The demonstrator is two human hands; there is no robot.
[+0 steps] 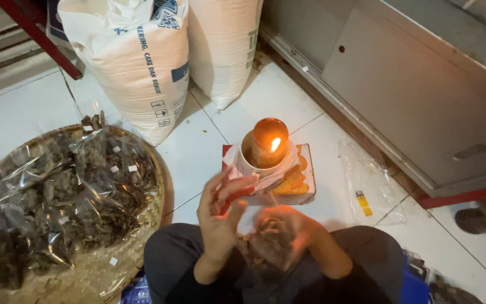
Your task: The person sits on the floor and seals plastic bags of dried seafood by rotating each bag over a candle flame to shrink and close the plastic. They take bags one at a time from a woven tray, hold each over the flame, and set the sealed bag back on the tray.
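Observation:
My left hand (219, 217) is raised above my lap, fingers curled around a small red-edged piece at the top of a clear packet. My right hand (288, 231), blurred, cups the bottom of that clear plastic packet of dark dried bits (268, 239). Just beyond both hands a small flame (275, 144) burns on a round brown lamp set in a white cup (251, 163), which stands on a red and white box (302, 186).
A woven bamboo tray (142, 236) at the left holds several sealed clear packets of dark dried pieces (68, 191). Two large white sacks (142, 62) stand at the back. A clear plastic bag with a yellow lighter (362, 202) lies at right, beside a metal cabinet (423, 84).

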